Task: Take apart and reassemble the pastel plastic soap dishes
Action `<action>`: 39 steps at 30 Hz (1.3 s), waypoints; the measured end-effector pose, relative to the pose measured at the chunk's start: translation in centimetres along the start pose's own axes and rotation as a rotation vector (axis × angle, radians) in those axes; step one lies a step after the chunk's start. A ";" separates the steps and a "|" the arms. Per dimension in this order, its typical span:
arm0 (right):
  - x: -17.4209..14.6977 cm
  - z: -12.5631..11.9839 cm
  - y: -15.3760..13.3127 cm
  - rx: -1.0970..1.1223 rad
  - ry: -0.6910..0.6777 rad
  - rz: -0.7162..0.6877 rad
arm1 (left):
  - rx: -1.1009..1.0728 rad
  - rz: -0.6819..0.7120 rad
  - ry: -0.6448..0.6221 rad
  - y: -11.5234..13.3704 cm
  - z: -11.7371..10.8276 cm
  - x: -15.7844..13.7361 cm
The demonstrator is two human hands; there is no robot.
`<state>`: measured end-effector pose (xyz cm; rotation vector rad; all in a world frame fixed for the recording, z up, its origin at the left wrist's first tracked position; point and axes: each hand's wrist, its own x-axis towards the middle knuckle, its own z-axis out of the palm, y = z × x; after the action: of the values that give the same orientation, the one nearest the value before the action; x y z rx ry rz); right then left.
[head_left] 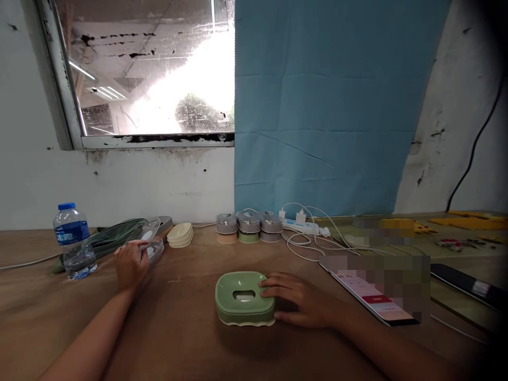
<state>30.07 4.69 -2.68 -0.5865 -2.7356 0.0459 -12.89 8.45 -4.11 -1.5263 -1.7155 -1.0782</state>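
Observation:
In the head view, a green rounded box [226, 288] with an oval slot in its top and a cream wavy rim below stands on the table. My right hand [299, 300] grips its right end, fingers on top and thumb low on the side. My left hand [130, 264] is at a stack of clear plastic lids [156, 253]. Its fingers pinch one clear lid [152, 229], which is tilted up from the others. Part of the stack is hidden behind that hand.
A water bottle [73, 241] and a dark green bag [115, 235] are at the left. Cream wavy pieces [180, 234] are stacked behind. Several grey-topped boxes [249, 225] line the back near a power strip [300, 226] with cables. A phone [373, 296] lies right.

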 end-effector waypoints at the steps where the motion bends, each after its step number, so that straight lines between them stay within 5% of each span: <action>1: 0.0 0.0 0.0 0.000 0.000 0.001 | -0.055 -0.008 0.027 0.3 0.0 0.0; 7: -0.1 0.0 0.0 0.039 -0.006 0.002 | -0.616 -0.090 0.179 3.8 0.0 -0.3; 10: 0.0 0.0 0.1 0.064 0.003 -0.001 | -0.972 -0.208 0.155 6.8 -0.6 -0.7; 13: -0.1 0.1 0.1 0.069 0.005 -0.002 | -1.217 -0.315 -0.011 10.0 -1.5 -1.5; 20: -0.1 0.4 0.0 0.072 0.099 0.085 | -1.701 -0.495 -0.641 14.0 -2.3 -4.3; 25: -0.1 0.6 -0.2 0.037 0.181 0.113 | -1.756 -0.509 -0.846 14.8 -2.0 -5.1; 32: 0.0 0.8 -0.2 0.073 0.029 0.145 | -1.654 -0.519 -0.864 14.6 -1.9 -5.3; 39: -0.1 0.7 -0.1 0.113 -0.001 0.192 | -1.526 -0.348 -1.098 13.8 -2.2 -5.3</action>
<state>29.93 4.62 -3.40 -0.8136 -2.6481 0.2451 1.32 4.05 -5.04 -3.2666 -1.7530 -2.2652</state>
